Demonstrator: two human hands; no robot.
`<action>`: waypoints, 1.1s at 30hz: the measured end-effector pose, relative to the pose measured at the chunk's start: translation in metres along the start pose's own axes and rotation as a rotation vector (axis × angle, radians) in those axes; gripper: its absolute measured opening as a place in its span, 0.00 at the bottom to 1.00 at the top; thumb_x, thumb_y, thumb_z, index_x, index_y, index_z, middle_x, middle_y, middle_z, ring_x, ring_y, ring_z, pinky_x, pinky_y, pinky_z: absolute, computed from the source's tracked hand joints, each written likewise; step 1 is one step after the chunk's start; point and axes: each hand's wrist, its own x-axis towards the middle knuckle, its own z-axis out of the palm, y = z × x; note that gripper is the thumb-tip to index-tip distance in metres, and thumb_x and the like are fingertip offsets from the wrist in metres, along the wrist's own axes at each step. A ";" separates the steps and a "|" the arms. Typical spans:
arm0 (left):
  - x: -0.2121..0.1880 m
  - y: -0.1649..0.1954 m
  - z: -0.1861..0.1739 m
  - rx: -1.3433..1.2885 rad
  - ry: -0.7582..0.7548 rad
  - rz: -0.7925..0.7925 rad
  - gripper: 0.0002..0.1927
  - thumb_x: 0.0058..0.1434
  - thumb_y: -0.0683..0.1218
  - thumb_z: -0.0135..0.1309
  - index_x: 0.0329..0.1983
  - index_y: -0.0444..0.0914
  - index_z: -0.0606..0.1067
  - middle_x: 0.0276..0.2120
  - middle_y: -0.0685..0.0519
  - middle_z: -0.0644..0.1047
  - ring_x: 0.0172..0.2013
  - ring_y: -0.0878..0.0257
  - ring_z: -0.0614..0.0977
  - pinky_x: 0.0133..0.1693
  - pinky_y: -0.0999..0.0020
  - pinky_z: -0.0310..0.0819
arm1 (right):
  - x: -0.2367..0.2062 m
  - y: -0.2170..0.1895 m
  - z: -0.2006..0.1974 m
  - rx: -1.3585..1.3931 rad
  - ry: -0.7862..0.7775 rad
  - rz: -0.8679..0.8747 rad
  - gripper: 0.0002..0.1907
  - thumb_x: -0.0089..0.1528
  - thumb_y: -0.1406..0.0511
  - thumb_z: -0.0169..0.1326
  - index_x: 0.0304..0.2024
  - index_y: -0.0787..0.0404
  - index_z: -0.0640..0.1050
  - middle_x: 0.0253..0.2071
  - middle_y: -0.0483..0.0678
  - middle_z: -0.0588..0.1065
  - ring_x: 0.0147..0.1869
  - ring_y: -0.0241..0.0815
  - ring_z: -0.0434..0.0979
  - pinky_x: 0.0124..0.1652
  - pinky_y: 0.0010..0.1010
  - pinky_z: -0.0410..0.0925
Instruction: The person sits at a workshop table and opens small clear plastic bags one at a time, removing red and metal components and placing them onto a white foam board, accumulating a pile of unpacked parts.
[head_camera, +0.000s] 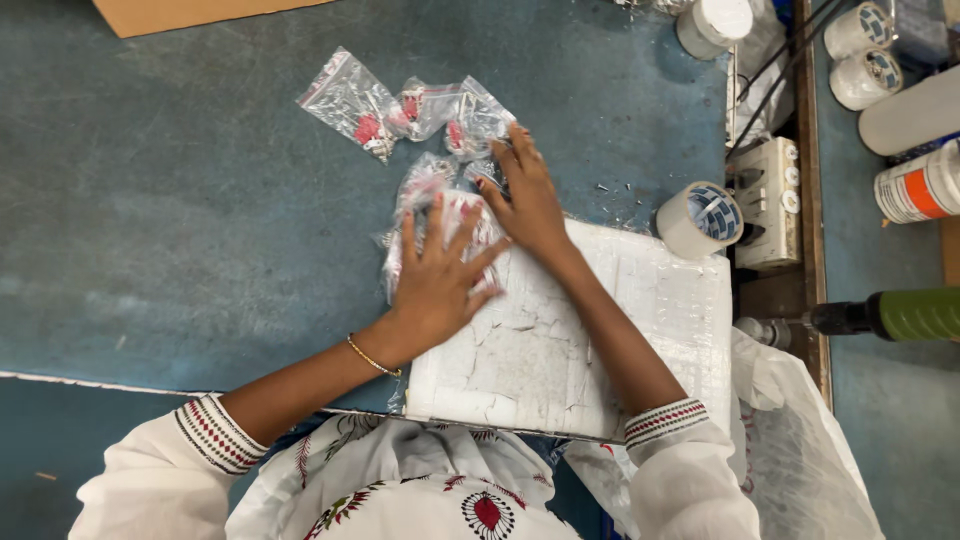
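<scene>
My left hand (437, 283) lies flat, fingers spread, pressing on a small clear plastic bag (452, 222) with red and white bits inside, at the upper left corner of a white cracked foam board (560, 340). Just beyond it, my right hand (525, 195) reaches over the board's far edge with its fingertips on another clear bag (478, 128). Two more such bags, one at far left (352, 103) and one in the middle (425, 108), lie on the blue table (180, 220). I wear white sleeves with red-and-black patterned cuffs and a thin gold bangle on the left wrist.
A roll of white tape (700, 220) stands right of the board, beside a beige switch box (768, 200). More tape rolls (862, 50), a white can with an orange band (920, 185) and a green-handled tool (890, 315) sit at the right. Brown cardboard (190, 12) lies top left.
</scene>
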 end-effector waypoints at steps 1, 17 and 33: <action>-0.001 -0.006 0.010 0.048 0.005 -0.048 0.30 0.63 0.62 0.55 0.67 0.51 0.68 0.73 0.43 0.59 0.73 0.34 0.50 0.66 0.26 0.37 | -0.003 -0.003 0.000 0.018 0.008 0.013 0.25 0.66 0.61 0.57 0.64 0.62 0.73 0.72 0.61 0.62 0.75 0.62 0.61 0.69 0.49 0.59; 0.060 -0.042 0.008 -0.256 0.053 -0.069 0.32 0.59 0.52 0.62 0.66 0.38 0.71 0.71 0.33 0.56 0.72 0.36 0.49 0.64 0.29 0.30 | -0.015 0.000 -0.033 0.638 0.185 0.313 0.11 0.72 0.64 0.52 0.49 0.63 0.82 0.47 0.49 0.81 0.52 0.42 0.82 0.54 0.34 0.74; 0.054 -0.042 0.013 -0.363 0.000 0.075 0.13 0.55 0.50 0.67 0.35 0.41 0.77 0.73 0.40 0.56 0.75 0.43 0.49 0.68 0.28 0.23 | -0.059 0.098 -0.076 -0.310 0.238 0.349 0.07 0.63 0.75 0.60 0.38 0.66 0.73 0.43 0.57 0.72 0.52 0.60 0.71 0.51 0.47 0.65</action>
